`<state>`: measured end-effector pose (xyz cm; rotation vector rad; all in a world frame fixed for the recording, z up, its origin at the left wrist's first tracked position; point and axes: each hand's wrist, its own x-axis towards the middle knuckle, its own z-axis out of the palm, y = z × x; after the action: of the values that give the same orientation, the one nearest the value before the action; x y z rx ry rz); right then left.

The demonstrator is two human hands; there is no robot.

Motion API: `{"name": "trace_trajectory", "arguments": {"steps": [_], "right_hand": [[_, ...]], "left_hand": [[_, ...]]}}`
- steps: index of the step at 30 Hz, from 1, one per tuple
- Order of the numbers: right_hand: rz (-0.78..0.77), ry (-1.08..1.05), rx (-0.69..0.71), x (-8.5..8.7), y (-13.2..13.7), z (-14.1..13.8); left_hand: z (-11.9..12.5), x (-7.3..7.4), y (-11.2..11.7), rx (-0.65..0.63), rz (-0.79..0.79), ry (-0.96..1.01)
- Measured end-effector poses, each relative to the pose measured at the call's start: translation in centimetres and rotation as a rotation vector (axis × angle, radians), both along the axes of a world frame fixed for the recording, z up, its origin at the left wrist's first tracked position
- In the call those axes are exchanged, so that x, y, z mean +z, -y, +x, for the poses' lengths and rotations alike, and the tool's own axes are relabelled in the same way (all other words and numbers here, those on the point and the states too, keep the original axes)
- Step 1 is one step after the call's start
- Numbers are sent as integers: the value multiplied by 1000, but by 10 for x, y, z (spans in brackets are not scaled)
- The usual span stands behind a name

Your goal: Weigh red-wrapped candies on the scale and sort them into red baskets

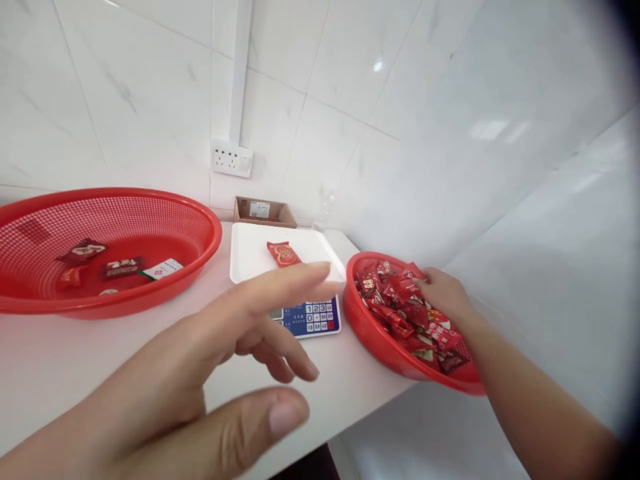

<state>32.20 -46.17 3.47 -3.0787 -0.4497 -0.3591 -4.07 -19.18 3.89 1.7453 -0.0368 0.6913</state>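
Observation:
My left hand hovers in the foreground with its thumb and fingers apart, holding nothing. Beyond it stands a white weighing scale with a blue keypad, partly hidden by my fingers. One small red wrapped packet with gold print lies on the scale's tray. Over at the right, my right hand reaches into a red plastic basket heaped with red wrapped packets. Its fingertips are closed at the edge of a red packet on top of the heap; part of the grip is hidden.
A larger red mesh basket stands at the left with several packets inside. Behind the scale are a small open cardboard box and a clear plastic object. The white table meets a tiled wall with a socket.

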Motion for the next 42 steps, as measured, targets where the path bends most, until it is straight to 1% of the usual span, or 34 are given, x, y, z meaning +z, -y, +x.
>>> {"name": "trace_trajectory", "arguments": {"steps": [2, 3, 4, 6, 8, 11, 13, 14, 16, 18, 20, 24, 27, 29, 31, 33, 34, 36, 37, 39, 40, 42], "right_hand": [[25, 41, -18, 4, 0, -3], [36, 64, -17, 6, 0, -5], [46, 84, -6, 8, -1, -7], [61, 91, 60, 9, -2, -13], [69, 10, 188, 4, -5, -22], [64, -233, 420, -13, -10, -37], [66, -350, 513, -28, -13, -47], [78, -373, 526, -36, -14, -50], [122, -371, 501, -47, -16, -50], [184, -344, 440, -51, -17, -45], [261, -319, 368, -47, -17, -38], [465, -323, 282, -25, -12, -29], [652, -389, 265, -7, -11, -35], [771, -452, 267, 3, -17, -45], [935, -560, 278, 11, -31, -62], [1129, -725, 294, 15, -53, -83], [1147, -793, 324, 15, -68, -95], [1077, -856, 472, 12, -99, -119], [1017, -849, 560, 9, -114, -130], [925, -760, 701, -1, -145, -147], [895, -713, 745, -7, -159, -152], [872, -664, 798, -18, -184, -158]], "left_hand": [[8, 18, 4, -58, 32, -32], [10, 23, 5, -85, 52, -51], [12, 25, 6, -105, 72, -71], [15, 24, 5, -135, 106, -89], [18, 19, 2, -166, 131, -96], [22, 14, 0, -202, 164, -112], [24, 14, 1, -214, 188, -125], [24, 15, 3, -218, 201, -127], [25, 17, 5, -224, 225, -132], [25, 18, 7, -220, 235, -153], [25, 19, 8, -217, 227, -198], [28, 20, 7, -231, 182, -279], [35, 18, 6, -271, 122, -314], [42, 12, 6, -306, 69, -329], [53, 3, 7, -338, 6, -337], [65, -9, 8, -348, -61, -326], [72, -15, 8, -336, -88, -316], [84, -26, 5, -247, -89, -277], [89, -30, 1, -187, -92, -241], [96, -36, -11, -80, -114, -159], [98, -37, -19, -10, -152, -124], [99, -36, -35, 78, -241, -91]]}}
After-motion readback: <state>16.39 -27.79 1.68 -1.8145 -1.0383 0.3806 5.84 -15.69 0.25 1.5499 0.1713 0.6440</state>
